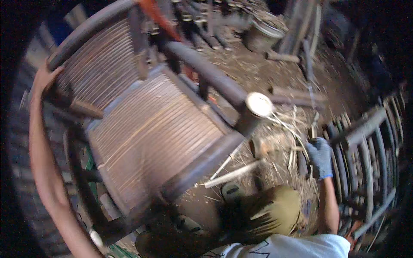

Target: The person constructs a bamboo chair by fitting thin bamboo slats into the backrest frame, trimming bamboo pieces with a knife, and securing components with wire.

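Observation:
A dark-framed chair point(159, 129) with a slatted seat and back fills the left and middle, tilted toward me. My left hand point(46, 79) is bare and closed around the end of the back's top rail point(86, 28). The near end of the right armrest point(202, 71) carries a pale round end face point(259, 104). From there thin pale strips point(289, 124) curve to my right hand point(320, 158). That hand wears a grey-blue glove, and its fingers look closed on a strip; blur hides the exact grip.
A slatted dark frame point(370, 150) stands at the right. A bucket point(263, 35) sits at the back near short poles point(297, 95). Shavings and offcuts litter the floor, with a pale stick point(232, 174) before my bent knee point(275, 210). An orange-red thing point(159, 17) is behind the chair.

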Motion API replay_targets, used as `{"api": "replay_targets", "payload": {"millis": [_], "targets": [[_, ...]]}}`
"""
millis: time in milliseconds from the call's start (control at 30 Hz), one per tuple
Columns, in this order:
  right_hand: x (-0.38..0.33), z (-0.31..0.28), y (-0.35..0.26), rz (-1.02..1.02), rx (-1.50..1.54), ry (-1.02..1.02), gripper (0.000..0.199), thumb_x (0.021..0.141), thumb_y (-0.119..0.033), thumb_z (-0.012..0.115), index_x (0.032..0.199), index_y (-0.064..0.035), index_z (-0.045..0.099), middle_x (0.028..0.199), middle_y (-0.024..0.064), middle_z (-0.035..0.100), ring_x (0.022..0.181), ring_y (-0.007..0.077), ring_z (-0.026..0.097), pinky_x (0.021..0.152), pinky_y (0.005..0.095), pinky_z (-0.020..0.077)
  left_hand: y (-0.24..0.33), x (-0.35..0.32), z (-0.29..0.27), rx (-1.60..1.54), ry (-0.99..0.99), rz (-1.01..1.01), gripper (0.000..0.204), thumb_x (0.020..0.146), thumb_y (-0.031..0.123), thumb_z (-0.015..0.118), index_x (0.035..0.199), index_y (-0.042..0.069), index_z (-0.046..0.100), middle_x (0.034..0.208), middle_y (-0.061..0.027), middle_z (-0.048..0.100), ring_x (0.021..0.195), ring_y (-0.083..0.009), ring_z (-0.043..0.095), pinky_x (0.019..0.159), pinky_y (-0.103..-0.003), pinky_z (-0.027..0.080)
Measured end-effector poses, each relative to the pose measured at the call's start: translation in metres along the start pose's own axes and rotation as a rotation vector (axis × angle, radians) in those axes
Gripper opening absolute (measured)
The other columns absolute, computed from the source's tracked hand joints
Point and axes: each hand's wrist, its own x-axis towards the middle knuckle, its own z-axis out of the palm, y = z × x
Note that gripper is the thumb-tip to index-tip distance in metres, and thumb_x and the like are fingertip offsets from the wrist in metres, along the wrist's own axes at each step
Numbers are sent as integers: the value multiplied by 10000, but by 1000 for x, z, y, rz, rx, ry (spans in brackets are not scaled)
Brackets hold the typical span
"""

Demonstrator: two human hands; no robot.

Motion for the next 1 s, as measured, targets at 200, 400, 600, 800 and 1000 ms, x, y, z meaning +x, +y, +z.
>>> {"api": "replay_targets", "payload": {"millis": [200, 400, 600, 800, 1000], "targets": [[-126, 66, 106, 582, 288, -83, 309, 800, -258, 756, 857, 16, 623, 734, 107, 657, 598, 206, 622, 577, 387, 517, 28, -17, 8, 321, 56, -260, 716, 835, 461, 726, 1323, -31, 546, 1198, -255, 652, 1142, -381, 613, 973, -409, 462], [-143, 136, 162, 437, 50, -284, 340, 768, -327, 729, 858, -10, 646, 757, 181, 681, 730, 357, 665, 709, 452, 524, 326, -201, -24, -509, 73, 226, 201, 922, 151, 660, 1053, 0, 638, 1014, -103, 660, 964, -205, 613, 893, -328, 473], [-79, 190, 140, 348, 32, -227, 350, 774, -344, 695, 918, -28, 653, 862, 220, 690, 830, 416, 668, 751, 476, 522, 477, -391, 30, -564, -858, 688, 284, 830, 266, 703, 1016, 57, 655, 1023, -148, 631, 987, -335, 630, 852, -423, 532], [-39, 204, 132, 443, -96, -124, 352, 831, -303, 663, 1021, -17, 587, 958, 259, 669, 924, 444, 652, 812, 508, 513, 472, -517, 240, -29, -892, 651, 388, 863, 203, 621, 1237, 110, 576, 1192, -123, 563, 1128, -332, 572, 911, -473, 516], [21, 136, 211, 79, -488, 167, 265, 749, -130, 680, 972, -17, 593, 959, 222, 600, 944, 424, 571, 842, 505, 454, 471, -553, 322, -31, -866, 344, 457, 887, 170, 564, 1334, 98, 497, 1185, -126, 541, 1125, -332, 559, 910, -496, 517]]}}
